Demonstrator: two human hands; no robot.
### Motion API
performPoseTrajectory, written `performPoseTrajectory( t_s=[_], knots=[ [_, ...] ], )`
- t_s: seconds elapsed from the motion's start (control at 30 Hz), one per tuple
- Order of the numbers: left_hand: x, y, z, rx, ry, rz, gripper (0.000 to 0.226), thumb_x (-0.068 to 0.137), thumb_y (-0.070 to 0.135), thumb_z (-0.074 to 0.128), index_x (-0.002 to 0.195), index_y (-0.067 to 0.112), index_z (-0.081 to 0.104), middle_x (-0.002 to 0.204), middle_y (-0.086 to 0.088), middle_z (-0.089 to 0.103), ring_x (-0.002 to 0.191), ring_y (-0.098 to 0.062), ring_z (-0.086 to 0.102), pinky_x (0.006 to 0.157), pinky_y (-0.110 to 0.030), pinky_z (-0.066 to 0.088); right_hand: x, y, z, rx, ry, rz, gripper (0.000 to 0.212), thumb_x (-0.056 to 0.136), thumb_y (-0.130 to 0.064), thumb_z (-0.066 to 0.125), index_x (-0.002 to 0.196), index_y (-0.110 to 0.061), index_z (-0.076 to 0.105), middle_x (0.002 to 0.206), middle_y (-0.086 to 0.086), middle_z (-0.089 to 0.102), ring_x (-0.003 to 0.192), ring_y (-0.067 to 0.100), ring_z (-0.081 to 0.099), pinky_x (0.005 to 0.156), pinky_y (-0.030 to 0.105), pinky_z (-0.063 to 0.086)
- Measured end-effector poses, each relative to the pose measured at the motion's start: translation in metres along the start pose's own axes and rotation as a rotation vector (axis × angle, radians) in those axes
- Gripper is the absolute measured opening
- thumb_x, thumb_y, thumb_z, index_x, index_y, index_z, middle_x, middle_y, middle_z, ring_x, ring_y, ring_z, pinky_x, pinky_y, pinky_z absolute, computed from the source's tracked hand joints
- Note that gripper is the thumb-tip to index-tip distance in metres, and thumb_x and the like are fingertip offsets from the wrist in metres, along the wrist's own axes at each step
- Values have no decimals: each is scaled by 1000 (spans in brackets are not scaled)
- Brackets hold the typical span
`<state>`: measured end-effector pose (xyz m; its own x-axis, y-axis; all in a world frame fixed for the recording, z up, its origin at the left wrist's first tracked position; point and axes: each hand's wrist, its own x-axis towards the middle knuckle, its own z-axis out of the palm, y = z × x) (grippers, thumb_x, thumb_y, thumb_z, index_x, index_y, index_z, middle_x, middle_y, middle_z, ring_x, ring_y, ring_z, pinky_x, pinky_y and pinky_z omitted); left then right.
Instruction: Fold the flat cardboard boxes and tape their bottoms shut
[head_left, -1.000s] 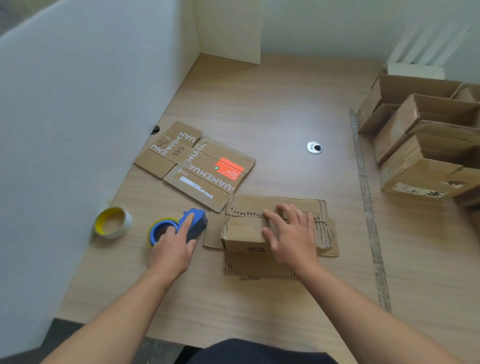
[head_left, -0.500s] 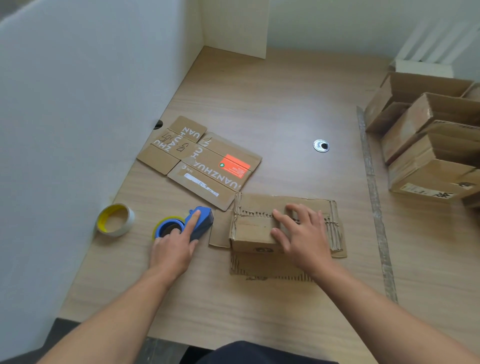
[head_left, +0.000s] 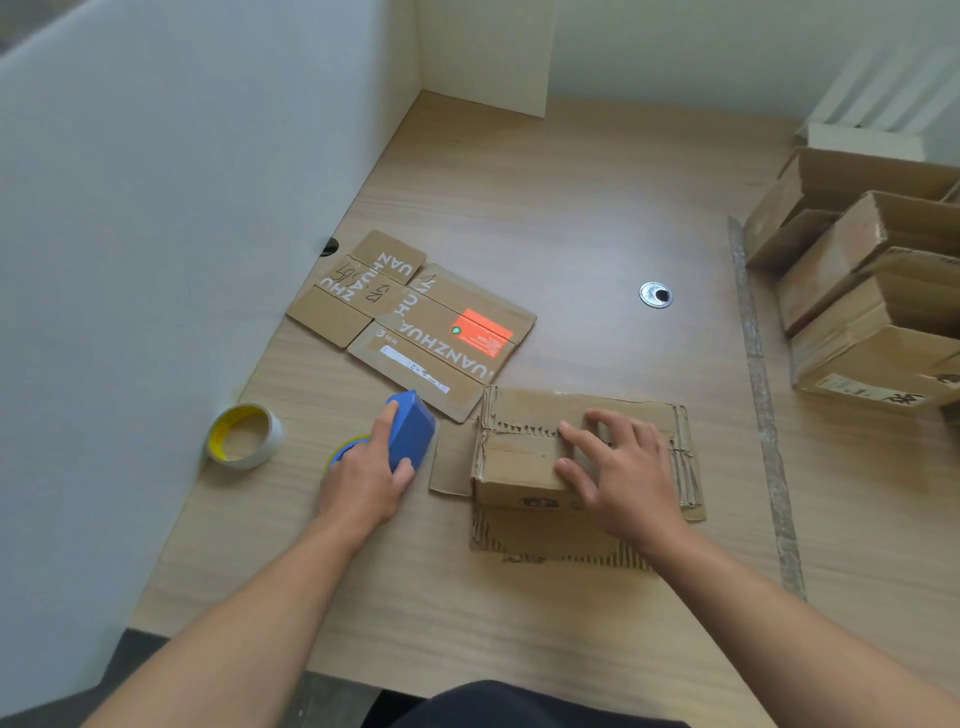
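This looks like a packing station on an office-type desk. The wood-laminate desktop (head_left: 545, 208) has a metal cable grommet (head_left: 655, 294) and white partition panels (head_left: 156, 208). Assembled cardboard boxes (head_left: 883, 322) are stacked at its right, and a tape roll (head_left: 244, 436) lies at its left.

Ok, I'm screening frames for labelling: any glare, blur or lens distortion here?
Head view: a pale glare patch washes the table beside the metal grommet; wide-angle stretch enlarges the forearms at the bottom corners; the far edge of the box by the right hand and the tape dispenser in the left hand look slightly smeared.

2 hands (head_left: 363, 483) (head_left: 626, 483), 1 dispenser (head_left: 411, 430), 1 tape roll (head_left: 244, 436), 1 flat box (head_left: 415, 319), 1 part-folded box (head_left: 519, 462).
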<state>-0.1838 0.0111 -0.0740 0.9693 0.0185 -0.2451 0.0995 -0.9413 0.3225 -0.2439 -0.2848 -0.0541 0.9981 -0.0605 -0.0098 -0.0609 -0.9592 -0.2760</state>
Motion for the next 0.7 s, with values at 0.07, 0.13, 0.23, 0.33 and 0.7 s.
performPoseTrajectory(
  t_s=[0.07, 0.13, 0.23, 0.33, 0.7],
  knots=[
    [-1, 1, -15, -26, 16, 50, 72, 95, 42, 53, 153, 43, 11, 112, -8, 63, 92, -31, 57, 75, -37, 45, 4, 1, -4, -43, -45, -10, 61, 85, -70, 29, 136, -46, 54, 141, -7, 44, 129, 20, 29, 111, 45, 23],
    [-3, 3, -33, -88, 37, 129, 71, 95, 44, 55, 152, 46, 12, 115, -7, 63, 95, -34, 60, 79, -41, 50, 8, 4, -7, -35, -98, -8, 62, 84, -73, 28, 136, -49, 51, 143, -11, 40, 132, 19, 27, 110, 41, 21],
    [-9, 13, -59, -144, 61, 311, 72, 94, 40, 61, 147, 54, 15, 117, -2, 64, 93, -35, 61, 76, -40, 49, 10, 8, -8, 77, -109, 22, 62, 81, -75, 25, 131, -53, 55, 140, -16, 41, 130, 14, 25, 105, 34, 20],
    [-14, 28, -76, -104, 112, 519, 70, 88, 47, 59, 141, 56, 15, 115, 4, 67, 85, -34, 64, 65, -33, 44, 10, 11, -6, 150, -80, 14, 47, 89, -66, 40, 130, -52, 57, 138, -18, 44, 129, 14, 29, 101, 32, 20],
    [-4, 79, -50, 172, 12, 1052, 64, 88, 51, 43, 148, 54, 19, 88, 7, 59, 58, -20, 55, 42, -30, 46, 4, 26, -12, 695, 76, -30, 50, 88, -59, 48, 136, -46, 53, 135, -22, 55, 125, 4, 47, 108, 37, 28]
  ],
)
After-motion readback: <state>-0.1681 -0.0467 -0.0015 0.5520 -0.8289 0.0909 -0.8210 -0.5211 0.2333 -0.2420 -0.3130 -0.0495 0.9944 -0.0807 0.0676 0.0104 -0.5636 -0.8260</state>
